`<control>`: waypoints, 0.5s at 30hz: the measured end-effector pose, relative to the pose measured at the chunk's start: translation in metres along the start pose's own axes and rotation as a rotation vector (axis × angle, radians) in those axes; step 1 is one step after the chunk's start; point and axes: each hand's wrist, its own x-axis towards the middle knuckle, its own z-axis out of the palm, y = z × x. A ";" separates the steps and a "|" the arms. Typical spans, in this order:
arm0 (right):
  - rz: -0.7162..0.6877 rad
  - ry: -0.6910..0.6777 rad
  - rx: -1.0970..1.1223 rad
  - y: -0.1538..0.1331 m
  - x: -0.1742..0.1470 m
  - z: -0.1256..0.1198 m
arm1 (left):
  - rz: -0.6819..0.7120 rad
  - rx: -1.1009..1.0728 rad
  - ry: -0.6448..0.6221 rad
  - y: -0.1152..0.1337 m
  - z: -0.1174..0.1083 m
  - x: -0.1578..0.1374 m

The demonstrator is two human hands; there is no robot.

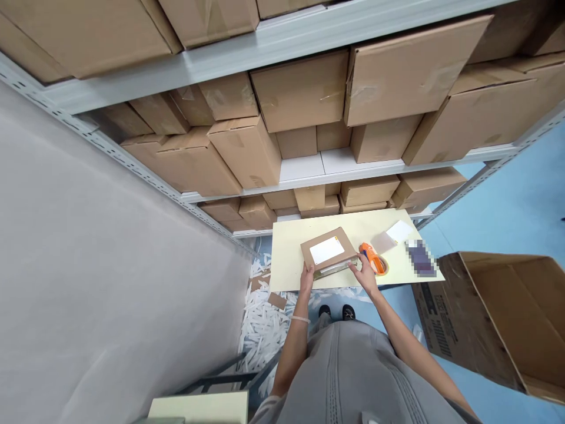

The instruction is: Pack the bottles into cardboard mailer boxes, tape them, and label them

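A small brown cardboard box (308,247) with a white label (327,250) on its top lies between my two hands on the pale yellow table (286,235). Its near side shows shiny tape. My left hand (307,278) grips the box at its near left corner. At the near right corner, my right hand (364,272) holds it with thumb and fingers. Just beyond my right hand sits an orange tape dispenser (369,254) with a roll of tape (385,268) beside it.
White label sheets (399,231) and a blurred dark item (421,259) lie at the table's right. A large open carton (463,318) stands on the floor there. Shelves packed with cardboard boxes (304,88) rise behind. Paper strips (265,318) litter the floor by the left wall.
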 end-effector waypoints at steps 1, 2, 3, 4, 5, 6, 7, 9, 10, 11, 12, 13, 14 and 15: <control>-0.014 0.024 0.002 -0.006 0.000 -0.003 | 0.010 0.019 -0.006 0.004 0.000 0.001; -0.020 0.048 0.004 -0.012 -0.001 -0.005 | 0.021 0.044 -0.012 0.008 0.000 0.001; -0.019 0.069 0.010 -0.018 -0.001 -0.008 | 0.033 0.071 -0.017 0.013 0.000 0.001; -0.012 0.086 0.020 -0.023 -0.002 -0.010 | 0.047 0.091 -0.021 0.018 0.000 0.000; -0.002 0.101 0.031 -0.029 -0.004 -0.013 | 0.061 0.104 -0.026 0.024 -0.001 -0.001; 0.011 0.113 0.045 -0.033 -0.005 -0.015 | 0.074 0.111 -0.031 0.030 -0.001 -0.002; 0.021 0.123 0.062 -0.037 -0.007 -0.017 | 0.089 0.113 -0.039 0.036 -0.001 -0.004; 0.033 0.144 0.097 -0.044 -0.010 -0.020 | 0.116 0.121 -0.058 0.050 -0.002 -0.008; 0.037 0.159 0.111 -0.047 -0.011 -0.022 | 0.128 0.127 -0.066 0.057 -0.002 -0.010; 0.040 0.173 0.124 -0.049 -0.013 -0.023 | 0.140 0.134 -0.072 0.063 -0.002 -0.012; 0.046 0.185 0.137 -0.052 -0.015 -0.024 | 0.153 0.142 -0.077 0.070 -0.003 -0.014; 0.052 0.198 0.146 -0.054 -0.016 -0.025 | 0.166 0.153 -0.084 0.076 -0.003 -0.017; 0.058 0.211 0.153 -0.056 -0.018 -0.027 | 0.180 0.165 -0.089 0.082 -0.003 -0.019; 0.061 0.222 0.156 -0.059 -0.020 -0.028 | 0.192 0.179 -0.095 0.086 -0.003 -0.022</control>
